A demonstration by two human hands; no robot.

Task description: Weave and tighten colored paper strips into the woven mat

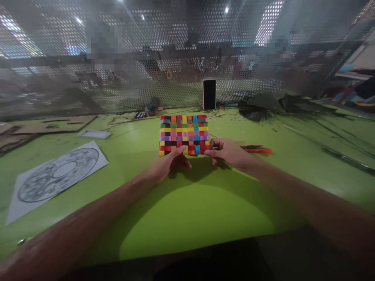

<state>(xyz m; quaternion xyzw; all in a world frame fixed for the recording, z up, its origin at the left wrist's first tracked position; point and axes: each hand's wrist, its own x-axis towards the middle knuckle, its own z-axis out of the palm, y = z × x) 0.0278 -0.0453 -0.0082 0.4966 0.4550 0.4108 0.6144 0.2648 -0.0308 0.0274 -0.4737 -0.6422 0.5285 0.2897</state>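
A small mat woven from colourful strips [184, 134] is held up at a tilt over the green table, with red, yellow, black, purple, green, orange and blue bands crossing each other. My left hand [172, 162] grips its lower edge, thumb on the front and fingers underneath. At the lower right corner, my right hand [225, 152] pinches the mat between thumb and fingers. Just beyond the right hand lies an orange and black cutter [256, 149], partly hidden by that hand.
A sheet with a printed ring pattern [63, 168] lies at left, near cardboard pieces [55, 125]. A phone-like dark panel [209, 94] leans on the perforated metal screen [123, 88]. Dark leaf-like material [259, 105] sits at back right; a thin metallic tool [348, 159] lies at right.
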